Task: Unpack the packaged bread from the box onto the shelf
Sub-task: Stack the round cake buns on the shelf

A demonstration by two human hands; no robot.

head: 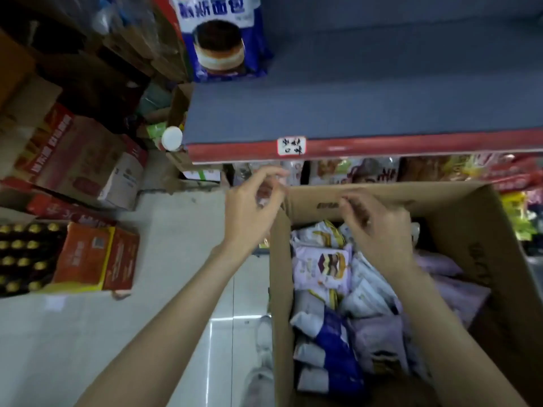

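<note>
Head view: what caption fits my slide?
Two hands hover above a box of bread packs below a shelf.

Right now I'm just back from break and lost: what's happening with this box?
A person is restocking bread. Both the left hand and right hand hover empty over the open cardboard box, which is full of packaged bread. The blue shelf above holds one blue bread bag at its left end.
</note>
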